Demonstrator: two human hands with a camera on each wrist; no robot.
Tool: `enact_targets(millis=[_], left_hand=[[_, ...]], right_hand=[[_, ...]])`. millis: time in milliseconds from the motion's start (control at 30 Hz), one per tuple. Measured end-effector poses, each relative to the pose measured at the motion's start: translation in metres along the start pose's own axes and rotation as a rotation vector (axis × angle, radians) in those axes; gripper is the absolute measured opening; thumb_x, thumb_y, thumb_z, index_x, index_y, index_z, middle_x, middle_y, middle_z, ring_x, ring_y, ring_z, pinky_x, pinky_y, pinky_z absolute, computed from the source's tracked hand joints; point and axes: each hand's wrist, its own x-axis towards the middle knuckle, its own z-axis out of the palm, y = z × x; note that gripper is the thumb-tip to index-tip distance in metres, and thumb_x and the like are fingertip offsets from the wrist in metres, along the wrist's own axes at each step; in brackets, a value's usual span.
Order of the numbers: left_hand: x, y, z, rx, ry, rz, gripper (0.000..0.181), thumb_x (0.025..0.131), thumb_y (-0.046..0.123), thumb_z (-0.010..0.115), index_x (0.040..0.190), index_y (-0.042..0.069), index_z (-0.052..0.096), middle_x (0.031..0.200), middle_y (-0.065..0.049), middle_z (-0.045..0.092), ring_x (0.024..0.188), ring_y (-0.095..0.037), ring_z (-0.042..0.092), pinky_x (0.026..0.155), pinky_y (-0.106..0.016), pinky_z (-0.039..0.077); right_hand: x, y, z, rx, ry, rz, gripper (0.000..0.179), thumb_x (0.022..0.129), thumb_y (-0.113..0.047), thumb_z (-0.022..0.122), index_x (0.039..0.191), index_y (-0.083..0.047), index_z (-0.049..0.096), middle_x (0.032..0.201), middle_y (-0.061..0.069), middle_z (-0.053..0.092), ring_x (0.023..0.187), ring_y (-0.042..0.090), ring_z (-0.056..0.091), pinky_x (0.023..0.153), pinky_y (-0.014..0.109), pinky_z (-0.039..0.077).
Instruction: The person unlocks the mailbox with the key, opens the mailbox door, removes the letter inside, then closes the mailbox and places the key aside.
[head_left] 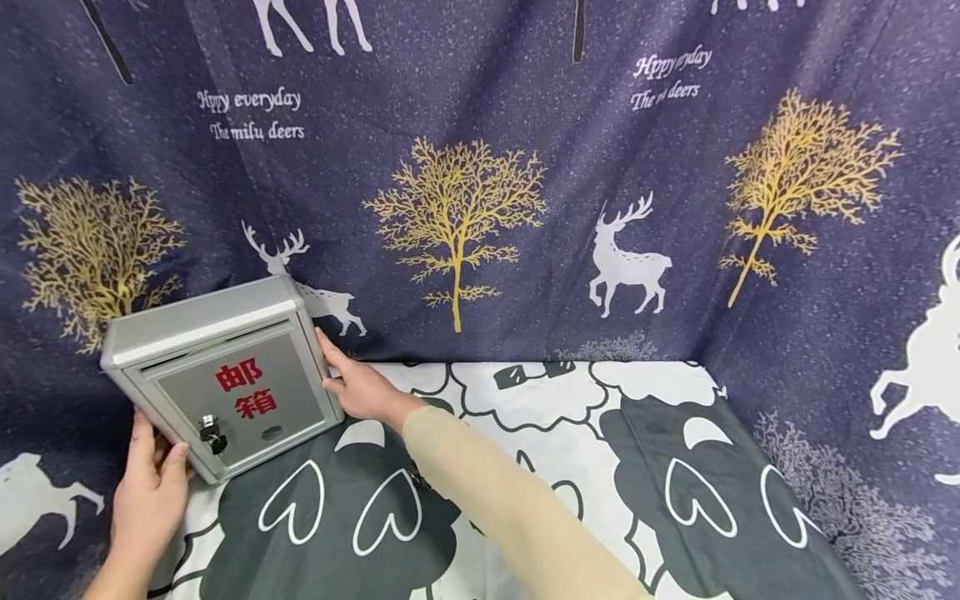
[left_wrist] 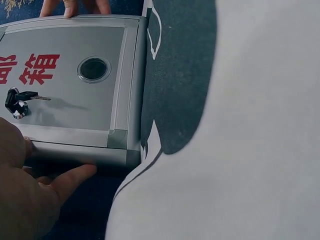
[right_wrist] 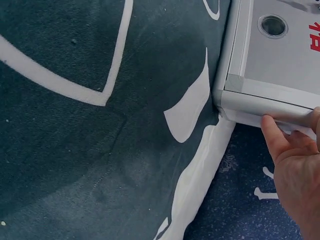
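A silver metal mailbox (head_left: 187, 387) with red characters on its front stands at the back left of the cloth-covered table. My left hand (head_left: 150, 492) presses its left side, fingers extended along that side and thumb by the front edge. Against the opposite side lies my right hand (head_left: 363, 390), its fingers fairly straight. Keys (left_wrist: 25, 97) hang from the lock low on the door. Beside them is a round window (left_wrist: 94, 69), and a narrow slot runs across the top of the front. The mailbox's back is hidden.
White and dark cartoon patterns cover the tablecloth (head_left: 555, 442). A dark blue curtain (head_left: 510, 108) with deer and golden trees hangs behind the table and at both sides. In the right wrist view, the cloth's edge (right_wrist: 195, 185) passes close by the mailbox's bottom corner.
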Motion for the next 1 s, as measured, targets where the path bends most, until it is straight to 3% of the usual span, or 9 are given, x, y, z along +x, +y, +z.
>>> enact_targets(millis=[267,467,700,767,833,933,1000], left_hand=[[0.001,0.004,0.008,-0.022,-0.018,0.019,0.079,0.119,0.005,0.044,0.181,0.026,0.001,0.166,-0.045,0.033,0.124,0.022,0.043,0.084,0.004,0.042],[0.003,0.009,0.015,-0.010,-0.055,0.030,0.080,0.120,0.007,0.044,0.181,0.030,-0.002,0.166,-0.044,0.033,0.116,0.028,0.042,0.083,0.004,0.043],[0.008,0.017,0.028,-0.017,-0.108,0.076,0.082,0.119,0.004,0.045,0.181,0.025,-0.004,0.165,-0.047,0.033,0.115,0.028,0.041,0.081,0.003,0.043],[0.010,0.021,0.032,-0.014,-0.129,0.073,0.081,0.120,0.006,0.045,0.180,0.027,-0.006,0.166,-0.047,0.031,0.132,0.013,0.046,0.081,0.004,0.042],[0.011,0.025,0.036,-0.008,-0.143,0.064,0.081,0.121,0.009,0.044,0.180,0.027,-0.008,0.167,-0.047,0.029,0.147,-0.011,0.050,0.082,0.004,0.041],[0.013,0.030,0.045,-0.001,-0.154,0.057,0.081,0.121,0.011,0.044,0.180,0.028,-0.008,0.165,-0.048,0.031,0.146,-0.052,0.048,0.081,0.004,0.041],[0.013,0.033,0.051,-0.003,-0.158,0.059,0.081,0.121,0.011,0.045,0.180,0.029,-0.008,0.165,-0.048,0.033,0.145,-0.053,0.048,0.081,0.003,0.043]], right_hand=[[-0.009,0.006,-0.002,0.029,0.025,-0.030,0.088,0.118,-0.013,0.057,0.181,-0.028,-0.002,0.182,0.006,0.029,0.148,0.012,0.056,0.118,0.013,0.039],[-0.020,0.010,-0.012,0.105,0.022,-0.007,0.088,0.117,-0.014,0.057,0.181,-0.031,-0.001,0.182,0.007,0.029,0.149,0.014,0.056,0.117,0.015,0.041],[-0.034,0.020,-0.025,0.139,0.039,0.048,0.087,0.118,-0.016,0.057,0.180,-0.038,0.000,0.183,0.002,0.027,0.151,0.016,0.054,0.118,0.018,0.043],[-0.039,0.022,-0.029,0.154,0.048,0.061,0.087,0.118,-0.017,0.057,0.180,-0.040,0.001,0.183,-0.001,0.025,0.151,0.015,0.054,0.118,0.019,0.044],[-0.043,0.026,-0.033,0.161,0.057,0.064,0.086,0.118,-0.016,0.057,0.180,-0.040,0.001,0.184,-0.001,0.023,0.152,0.015,0.053,0.119,0.020,0.044],[-0.050,0.031,-0.040,0.167,0.068,0.042,0.085,0.118,-0.013,0.056,0.181,-0.034,0.002,0.184,0.001,0.020,0.153,0.018,0.052,0.119,0.021,0.044],[-0.055,0.034,-0.045,0.164,0.074,0.035,0.085,0.118,-0.011,0.055,0.181,-0.032,0.002,0.185,0.002,0.020,0.154,0.019,0.051,0.120,0.022,0.044]])
